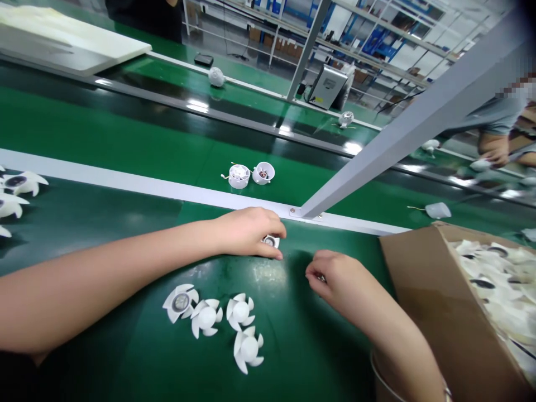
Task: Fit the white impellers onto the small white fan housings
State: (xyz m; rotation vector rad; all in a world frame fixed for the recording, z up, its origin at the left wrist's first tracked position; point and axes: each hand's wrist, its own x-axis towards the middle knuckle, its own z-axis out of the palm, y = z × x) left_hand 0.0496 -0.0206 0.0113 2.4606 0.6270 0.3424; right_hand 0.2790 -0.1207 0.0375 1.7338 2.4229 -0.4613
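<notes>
My left hand (249, 230) is closed around a white fan blade wheel (271, 242) at the table's far edge, its round hub side showing between thumb and fingers. To the right, my right hand (335, 276) hovers over the green table with fingers pinched together. Something small and shiny shows between them, too small to name. Nearer me lie several loose fan wheels: one hub-side up (181, 302), the others, such as this fan wheel (249, 347), with smooth caps up. Beyond my left hand, two round white fan housings (239, 176) stand on the green conveyor belt (125, 145).
A cardboard box (419, 279) full of white fan parts stands at the right. A slanted metal post (377, 151) rises behind my hands. More fan wheels (19, 183) lie far left. Across the belt, another person's hand (494, 148) handles a white part.
</notes>
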